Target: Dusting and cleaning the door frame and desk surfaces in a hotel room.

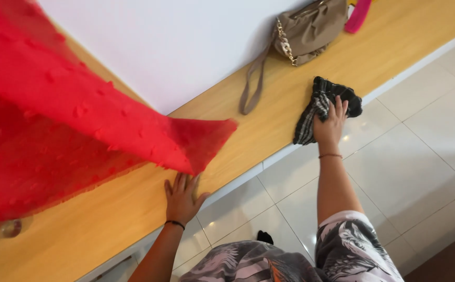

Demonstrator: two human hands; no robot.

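Observation:
My right hand (331, 124) presses a dark striped cloth (322, 104) against a long wooden ledge (269, 122) that runs along a white wall. My left hand (181, 198) lies flat on the same ledge near its front edge, fingers spread, holding nothing. A sheer red fabric (55, 115) with small raised dots hangs close to the camera and covers the upper left; its lower corner dangles just above my left hand.
A taupe handbag (308, 28) with a chain and a long strap leans against the wall at the ledge's far end, beside a pink object (358, 15). Glossy white floor tiles (415, 156) lie to the right. A glassy round thing (10, 228) shows at lower left.

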